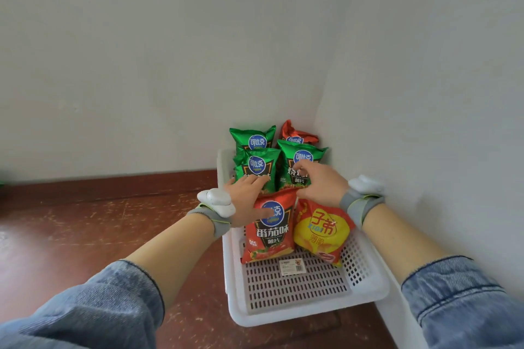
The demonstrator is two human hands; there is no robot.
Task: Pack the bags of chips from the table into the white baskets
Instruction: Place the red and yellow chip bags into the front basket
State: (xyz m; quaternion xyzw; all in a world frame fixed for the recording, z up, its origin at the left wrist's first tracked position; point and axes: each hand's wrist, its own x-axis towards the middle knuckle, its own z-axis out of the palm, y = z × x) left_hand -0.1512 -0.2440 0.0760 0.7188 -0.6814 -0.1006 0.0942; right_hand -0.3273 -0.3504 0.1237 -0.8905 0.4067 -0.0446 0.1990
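Observation:
A white perforated basket (365, 289) sits in the corner and holds several chip bags standing upright. My left hand (246, 198) lies with fingers spread across a green bag (256, 164) and the top of a red tomato bag (269, 238). My right hand (317, 181) presses its fingertips on another green bag (300, 154) at the back right. A yellow and red bag (320, 232) leans beside the red one, under my right wrist. Behind stand one more green bag (252, 137) and a red bag (297, 133).
White walls (411, 93) close in behind and to the right of the basket. A reddish-brown floor surface (99, 221) spreads to the left. The front half of the basket floor is bare, with a small label (292, 266) stuck to it.

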